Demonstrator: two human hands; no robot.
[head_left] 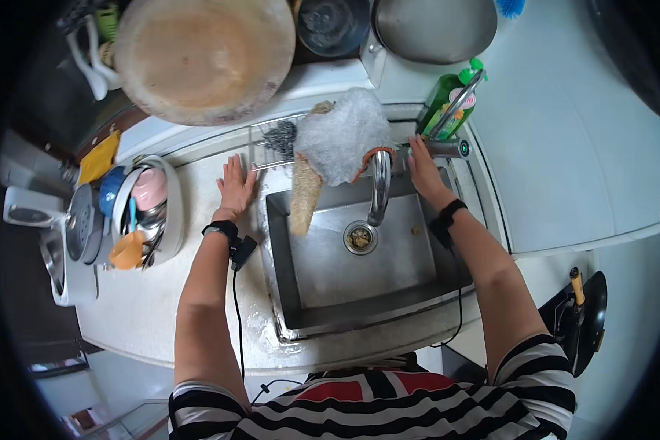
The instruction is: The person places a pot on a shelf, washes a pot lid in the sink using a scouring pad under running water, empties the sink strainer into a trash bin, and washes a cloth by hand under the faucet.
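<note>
My left hand [235, 188] lies flat on the pale counter, left of the steel sink [359, 286], with its fingers spread and nothing in it. On the other side, my right hand [427, 173] rests at the sink's back right edge, fingers stretched out, beside the grey tap base [447, 149]. Between the hands, a whitish mesh cloth [348, 136] and a tan scrubber [305, 194] hang at the sink's back edge, behind the curved chrome spout [380, 187]. Bits of food sit in the drain [360, 238].
A green soap bottle [447, 103] stands behind my right hand. At the left is a white basin [170, 213] of bowls and utensils, near a yellow cloth [100, 157]. A large round pan [205, 59] leans at the back. Another pan [594, 315] hangs at the right.
</note>
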